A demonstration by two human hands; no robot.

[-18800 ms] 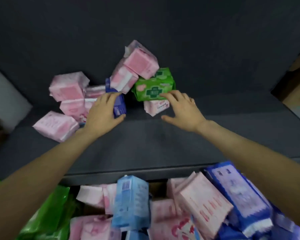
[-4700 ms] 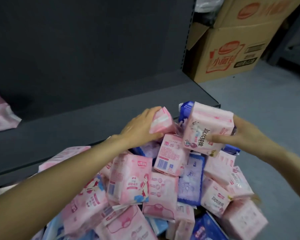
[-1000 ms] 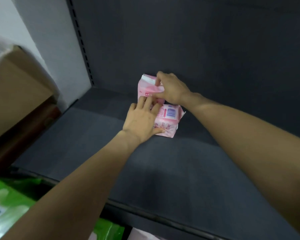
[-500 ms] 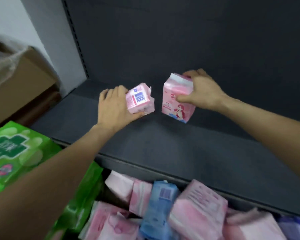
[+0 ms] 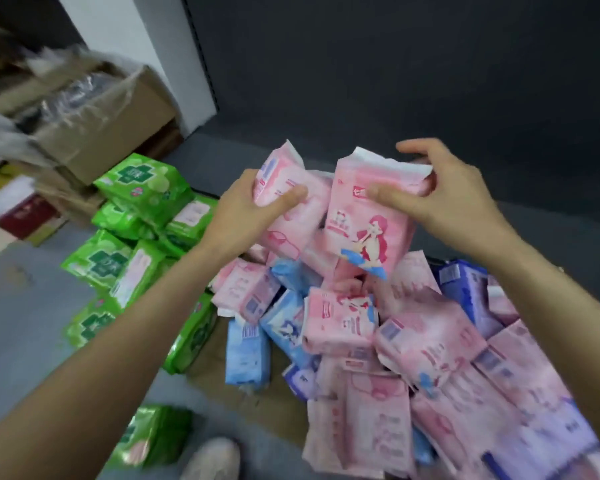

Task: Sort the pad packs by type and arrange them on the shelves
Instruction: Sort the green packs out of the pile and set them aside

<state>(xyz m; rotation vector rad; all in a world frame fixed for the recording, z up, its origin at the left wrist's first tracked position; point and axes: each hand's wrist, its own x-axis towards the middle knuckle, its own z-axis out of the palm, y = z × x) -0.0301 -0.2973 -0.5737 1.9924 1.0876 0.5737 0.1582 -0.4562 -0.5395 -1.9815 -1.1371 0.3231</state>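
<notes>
My left hand (image 5: 246, 209) grips a small pink pad pack (image 5: 291, 206), thumb across its front. My right hand (image 5: 440, 199) holds a larger pink pad pack (image 5: 368, 226) with a red-haired figure printed on it, fingers curled over its white top seam and thumb on its face. Both packs are held side by side, touching, above a heap of pink, light blue and purple pad packs (image 5: 395, 341) that fills the lower right. The dark grey shelf (image 5: 534, 223) lies just behind the hands.
Green pad packs (image 5: 132, 237) are piled on the floor to the left, one more (image 5: 149, 434) near my shoe (image 5: 212, 459). An open cardboard box (image 5: 94, 126) with plastic wrap stands at the far left. The shelf's dark back panel (image 5: 395, 64) rises behind.
Both hands have pulled back from the shelf toward me, each still holding its pink pack, and now hover over the heap. The view has tilted down to the pile and floor.
</notes>
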